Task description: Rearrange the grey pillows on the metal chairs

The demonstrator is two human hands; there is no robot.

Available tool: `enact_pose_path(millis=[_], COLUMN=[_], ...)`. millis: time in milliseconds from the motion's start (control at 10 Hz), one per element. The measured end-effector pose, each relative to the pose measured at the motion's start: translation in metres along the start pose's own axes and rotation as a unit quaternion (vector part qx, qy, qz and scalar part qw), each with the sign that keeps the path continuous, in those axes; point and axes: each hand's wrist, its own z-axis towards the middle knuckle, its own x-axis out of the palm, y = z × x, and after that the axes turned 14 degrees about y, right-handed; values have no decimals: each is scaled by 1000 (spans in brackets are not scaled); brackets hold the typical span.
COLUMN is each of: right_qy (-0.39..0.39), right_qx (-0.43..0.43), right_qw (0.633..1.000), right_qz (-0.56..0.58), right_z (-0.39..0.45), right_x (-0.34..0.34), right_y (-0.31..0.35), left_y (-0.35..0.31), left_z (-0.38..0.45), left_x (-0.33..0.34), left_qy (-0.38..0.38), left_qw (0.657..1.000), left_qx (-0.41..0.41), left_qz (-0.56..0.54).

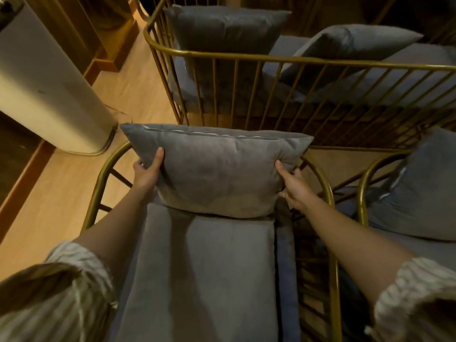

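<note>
A grey pillow stands upright at the back of a gold metal chair, its lower edge resting on the grey seat cushion. My left hand grips the pillow's left side, thumb on the front. My right hand grips its right side. Two more grey pillows, one upright and one leaning, sit on the metal bench behind. Another grey pillow lies in the chair at right.
A tall white cylindrical appliance stands on the wooden floor at left, with a cable at its base. The bench's gold bars run right behind the chair. Dark wooden furniture lines the far left.
</note>
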Motion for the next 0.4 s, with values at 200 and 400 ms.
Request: enact_pose_path(millis=[200,400], right_qy=[-22,23], right_qx=[25,43], right_qw=[999,992], right_qz=[-28,-120], right_z=[-7,-53], right_x=[7,3], right_y=[8,2], left_y=[-1,17], left_z=[-6,-54], left_x=[7,23], left_qy=[-34,-66], left_qw=[999,997], left_qx=[-3,-15], left_qz=[2,46])
